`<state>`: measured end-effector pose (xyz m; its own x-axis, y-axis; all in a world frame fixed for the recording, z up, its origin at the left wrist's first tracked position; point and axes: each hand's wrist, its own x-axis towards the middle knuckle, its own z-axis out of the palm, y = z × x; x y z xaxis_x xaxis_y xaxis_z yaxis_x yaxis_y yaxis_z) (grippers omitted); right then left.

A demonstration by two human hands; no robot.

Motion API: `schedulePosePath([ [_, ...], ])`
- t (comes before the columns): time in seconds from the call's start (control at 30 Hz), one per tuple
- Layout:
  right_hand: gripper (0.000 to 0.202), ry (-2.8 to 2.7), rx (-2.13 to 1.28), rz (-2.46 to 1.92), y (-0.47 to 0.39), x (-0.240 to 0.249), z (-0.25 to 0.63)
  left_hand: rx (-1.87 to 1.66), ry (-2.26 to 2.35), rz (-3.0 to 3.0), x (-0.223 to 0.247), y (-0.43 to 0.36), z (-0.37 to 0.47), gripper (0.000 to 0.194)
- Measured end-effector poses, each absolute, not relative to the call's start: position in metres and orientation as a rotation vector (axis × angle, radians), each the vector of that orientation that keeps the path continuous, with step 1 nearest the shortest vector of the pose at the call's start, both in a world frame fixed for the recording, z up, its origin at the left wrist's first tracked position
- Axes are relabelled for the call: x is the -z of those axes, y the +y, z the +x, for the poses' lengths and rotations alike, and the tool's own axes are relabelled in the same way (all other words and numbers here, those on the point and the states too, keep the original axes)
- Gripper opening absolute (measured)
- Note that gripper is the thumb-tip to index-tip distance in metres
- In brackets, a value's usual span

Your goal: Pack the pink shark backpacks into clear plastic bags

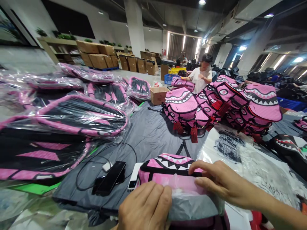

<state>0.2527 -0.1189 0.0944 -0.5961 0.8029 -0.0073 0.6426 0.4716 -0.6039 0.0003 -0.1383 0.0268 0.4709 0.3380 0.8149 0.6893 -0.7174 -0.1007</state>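
A pink backpack (pixel 148 179) with a toothed shark-mouth print lies at the table's near edge, a translucent plastic sheet (pixel 192 204) spread over its front. Over the sheet's left side, my left hand (pixel 146 204) is closed, fingers curled against the plastic; its fingertips are hidden. My right hand (pixel 216 179) has thumb and fingers bent round the black-trimmed upper edge of the backpack at its right side. A white device (pixel 134 175) pokes out left of the backpack. Printed clear plastic bags (pixel 230 150) lie right of my right hand.
Plastic-wrapped pink and black backpacks (pixel 81 115) are piled at left. Beside me lie a black phone (pixel 111 177) and a looped cable (pixel 96 156). Shark-print backpacks (pixel 182 105) with red tags stand heaped ahead, near an open carton (pixel 158 95). A person (pixel 200 78) stands behind them.
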Motion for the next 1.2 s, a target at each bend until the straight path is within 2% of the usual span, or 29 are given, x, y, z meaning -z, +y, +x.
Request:
schedulePosePath([
  [0.1,0.04,-2.486,-1.134,-1.205,-0.098,-0.098,0.248,1.133,-0.897,-2.306,-0.022,-0.134,-0.001,0.028],
  [0.3,0.036,-2.346,-0.989,-0.872,-0.096,-0.087,0.248,1.425,-1.055,-2.542,-0.013,-0.128,-0.005,0.005],
  [0.33,0.036,-2.298,-1.044,-0.77,-0.095,-0.082,0.248,1.486,-1.057,-2.652,-0.015,-0.125,-0.007,0.008],
  [0.4,0.038,-2.19,-1.136,-0.615,-0.091,-0.07,0.249,1.534,-1.016,-2.965,-0.023,-0.115,-0.01,0.028],
  [0.47,0.039,-2.116,-1.101,-0.584,-0.088,-0.057,0.249,1.44,-0.994,-3.361,-0.034,-0.103,-0.015,0.044],
  [0.53,0.04,-2.084,-1.006,-0.625,-0.087,-0.047,0.249,1.208,-1.106,-3.696,-0.046,-0.091,-0.018,0.049],
  [0.6,0.041,-2.072,-0.946,-0.695,-0.091,-0.043,0.25,1.016,-1.323,-3.822,-0.055,-0.083,-0.019,0.049],
  [0.73,0.046,-2.187,-0.981,-0.965,-0.098,-0.055,0.253,0.857,-1.552,-3.762,-0.067,-0.073,-0.021,0.04],
  [0.83,0.053,-2.412,-0.891,-0.942,-0.097,-0.066,0.252,0.748,-1.297,-3.842,-0.07,-0.065,-0.021,0.033],
  [0.93,0.058,-2.461,-0.817,-0.812,-0.093,-0.068,0.248,1.06,-0.858,-3.98,-0.065,-0.055,-0.016,0.038],
  [1.03,0.059,-2.362,-0.814,-0.695,-0.091,-0.06,0.245,1.341,-0.828,-4.101,-0.054,-0.052,-0.011,0.046],
  [1.13,0.059,-2.308,-0.904,-0.62,-0.093,-0.054,0.244,1.293,-0.859,-4.072,-0.053,-0.056,-0.009,0.048],
  [1.2,0.062,-2.314,-0.998,-0.609,-0.096,-0.054,0.246,1.111,-0.81,-4.004,-0.059,-0.059,-0.013,0.051],
])
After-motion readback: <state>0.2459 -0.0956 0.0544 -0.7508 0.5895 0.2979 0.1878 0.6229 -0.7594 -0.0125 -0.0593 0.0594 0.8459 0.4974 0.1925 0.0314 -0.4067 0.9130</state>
